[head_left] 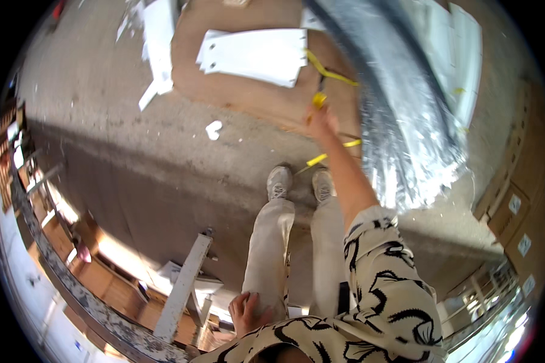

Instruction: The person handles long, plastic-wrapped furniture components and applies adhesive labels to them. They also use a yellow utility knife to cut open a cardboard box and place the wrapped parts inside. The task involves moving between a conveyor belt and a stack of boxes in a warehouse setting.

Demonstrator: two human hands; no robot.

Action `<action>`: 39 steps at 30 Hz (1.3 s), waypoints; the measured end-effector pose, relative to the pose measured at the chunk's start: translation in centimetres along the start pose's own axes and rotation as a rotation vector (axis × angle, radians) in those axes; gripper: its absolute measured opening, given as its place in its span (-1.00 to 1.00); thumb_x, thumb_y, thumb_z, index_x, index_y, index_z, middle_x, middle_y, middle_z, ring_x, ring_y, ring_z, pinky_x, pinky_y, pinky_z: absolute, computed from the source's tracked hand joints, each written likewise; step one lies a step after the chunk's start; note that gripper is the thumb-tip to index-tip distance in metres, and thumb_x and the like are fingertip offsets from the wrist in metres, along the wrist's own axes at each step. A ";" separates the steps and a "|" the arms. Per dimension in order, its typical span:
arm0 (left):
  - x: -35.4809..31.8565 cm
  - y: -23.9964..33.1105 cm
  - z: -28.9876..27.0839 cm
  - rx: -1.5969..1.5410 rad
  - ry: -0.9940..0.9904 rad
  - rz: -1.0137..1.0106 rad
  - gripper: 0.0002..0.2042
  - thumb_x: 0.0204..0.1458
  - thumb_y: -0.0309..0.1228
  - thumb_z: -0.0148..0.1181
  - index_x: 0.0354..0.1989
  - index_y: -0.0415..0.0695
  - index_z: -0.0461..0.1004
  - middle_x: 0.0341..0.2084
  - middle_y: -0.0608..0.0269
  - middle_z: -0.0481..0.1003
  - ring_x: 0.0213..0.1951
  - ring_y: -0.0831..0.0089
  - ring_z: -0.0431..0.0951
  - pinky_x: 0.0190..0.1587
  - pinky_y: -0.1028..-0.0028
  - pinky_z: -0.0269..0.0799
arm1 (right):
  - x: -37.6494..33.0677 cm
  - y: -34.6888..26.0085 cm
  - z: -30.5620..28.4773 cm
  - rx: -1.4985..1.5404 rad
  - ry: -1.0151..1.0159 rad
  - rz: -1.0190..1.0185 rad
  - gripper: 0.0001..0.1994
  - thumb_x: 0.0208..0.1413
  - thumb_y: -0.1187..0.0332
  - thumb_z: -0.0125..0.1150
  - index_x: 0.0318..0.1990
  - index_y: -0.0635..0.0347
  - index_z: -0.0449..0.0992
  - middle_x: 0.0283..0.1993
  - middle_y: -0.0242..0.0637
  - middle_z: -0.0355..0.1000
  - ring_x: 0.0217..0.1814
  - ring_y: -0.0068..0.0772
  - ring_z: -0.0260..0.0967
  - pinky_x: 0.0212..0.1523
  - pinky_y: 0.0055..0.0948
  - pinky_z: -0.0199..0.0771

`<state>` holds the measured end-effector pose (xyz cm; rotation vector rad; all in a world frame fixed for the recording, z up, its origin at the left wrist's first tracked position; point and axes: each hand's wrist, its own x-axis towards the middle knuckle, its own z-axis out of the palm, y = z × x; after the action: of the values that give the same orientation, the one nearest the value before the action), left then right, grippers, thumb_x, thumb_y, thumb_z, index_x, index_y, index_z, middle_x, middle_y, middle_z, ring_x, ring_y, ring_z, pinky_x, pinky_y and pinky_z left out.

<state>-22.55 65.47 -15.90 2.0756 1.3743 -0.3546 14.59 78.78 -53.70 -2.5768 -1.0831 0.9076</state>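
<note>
My right hand [324, 123] reaches forward, its fingers closed round a small yellow-handled tool [319, 99] with a dark tip. Blur hides the tool's exact kind. Just beyond it, a loose yellow strap [339, 77] runs toward a long bundle wrapped in clear plastic [393, 97], at the right of that hand. Another piece of yellow strap [316, 160] lies near my shoes. My left hand [248, 313] lies on my left thigh with its fingers apart, holding nothing. White flat panels with holes [254, 54] rest on a brown cardboard sheet [236, 94] ahead.
White scraps [157, 45] lie at the far left, and a small white piece [213, 129] is on the concrete floor. More white lengths [463, 66] stand beyond the bundle. Cardboard boxes [509, 218] are at the right; a metal frame [185, 284] stands behind me at left.
</note>
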 end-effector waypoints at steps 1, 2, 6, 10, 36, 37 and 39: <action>0.3 0.2 -0.3 0.005 -0.030 0.031 -0.45 -0.39 -0.29 0.41 -0.10 -0.08 0.39 -0.16 0.08 0.33 -0.14 0.09 0.33 -0.11 0.17 0.25 | -3.3 0.9 -0.3 0.687 -0.247 0.404 -0.70 0.02 0.12 -0.02 -0.15 0.05 0.38 -0.09 -0.05 0.32 -0.14 -0.03 0.35 -0.26 -0.13 0.40; 1.8 0.7 -0.2 -0.006 -0.086 0.121 -0.45 -0.38 -0.29 0.40 -0.11 -0.08 0.39 -0.16 0.08 0.34 -0.13 0.07 0.33 -0.09 0.16 0.24 | -8.3 5.2 2.1 0.019 0.095 -0.044 -0.70 0.03 0.15 -0.06 -0.15 0.10 0.38 -0.09 0.00 0.31 -0.15 0.03 0.35 -0.27 -0.09 0.39; 0.1 1.2 -1.3 0.129 -0.211 0.193 -0.46 -0.31 -0.25 0.36 -0.08 -0.18 0.38 -0.11 0.06 0.31 -0.07 0.08 0.30 -0.02 0.18 0.23 | -31.8 2.5 -9.6 0.377 -0.210 -0.032 -0.80 -0.06 0.40 0.02 -0.23 0.05 0.44 -0.33 -0.06 0.38 -0.26 0.01 0.36 -0.31 -0.09 0.36; 0.4 0.5 -1.9 0.171 -0.410 0.339 -0.52 -0.21 -0.13 0.26 -0.12 -0.14 0.41 -0.25 0.02 0.43 -0.16 0.00 0.40 -0.10 0.18 0.31 | -53.9 10.2 -15.4 0.409 -0.137 0.333 -0.73 -0.07 0.42 -0.03 -0.14 0.14 0.35 -0.22 -0.07 0.37 -0.11 0.00 0.32 -0.14 -0.14 0.38; -35.8 87.1 43.8 0.563 -0.669 1.364 -0.59 -0.13 -0.11 0.23 -0.19 -0.16 0.48 -0.31 0.03 0.52 -0.23 0.16 0.52 -0.19 0.27 0.42 | -114.2 60.1 -37.1 1.461 1.281 1.376 -0.76 0.15 0.21 0.04 -0.33 0.24 0.38 -0.62 -0.41 0.29 -0.74 -0.65 0.15 -0.77 -0.60 0.14; -40.3 91.1 47.2 0.562 -0.695 1.444 -0.60 -0.12 -0.14 0.23 -0.18 -0.16 0.48 -0.28 0.02 0.51 -0.21 0.16 0.52 -0.17 0.29 0.42 | -116.9 61.4 -39.3 1.548 1.344 1.331 -0.76 0.15 0.21 0.04 -0.32 0.24 0.37 -0.61 -0.40 0.29 -0.74 -0.64 0.15 -0.77 -0.59 0.14; -53.1 98.7 51.4 0.387 -0.927 1.572 -0.65 -0.07 -0.23 0.21 -0.16 -0.17 0.47 -0.25 0.02 0.50 -0.20 0.17 0.51 -0.15 0.30 0.41 | -122.9 62.8 -43.2 1.696 1.498 1.269 -0.76 0.15 0.21 0.04 -0.31 0.22 0.36 -0.61 -0.39 0.29 -0.74 -0.62 0.15 -0.76 -0.58 0.14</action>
<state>49.41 -32.14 6.54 2.1159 -0.9506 -0.7025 10.60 -50.00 12.00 -1.1782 1.2828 -0.2819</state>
